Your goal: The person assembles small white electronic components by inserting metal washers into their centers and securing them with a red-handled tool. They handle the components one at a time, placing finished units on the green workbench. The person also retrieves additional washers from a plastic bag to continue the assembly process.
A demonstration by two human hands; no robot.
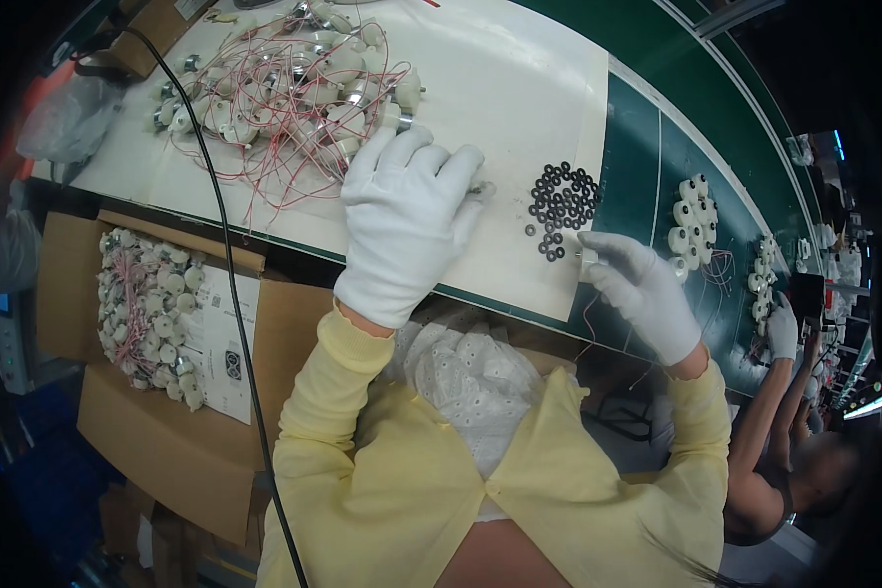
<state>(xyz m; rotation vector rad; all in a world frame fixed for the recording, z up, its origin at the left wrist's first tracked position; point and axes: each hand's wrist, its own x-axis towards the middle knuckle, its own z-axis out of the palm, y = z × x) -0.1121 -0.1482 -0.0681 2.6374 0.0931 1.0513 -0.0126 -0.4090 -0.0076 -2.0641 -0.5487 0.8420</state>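
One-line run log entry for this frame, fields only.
left hand: flat on white mat, beside wired motor pile | right hand: holds small white part by black rings | finished motors on belt

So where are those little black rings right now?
In the head view, the black rings lie clustered on the white mat, right of the left hand and just above the right hand.

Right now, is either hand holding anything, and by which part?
The right hand pinches a small white part by its end at the fingertips. The left hand rests flat; anything under it is hidden.
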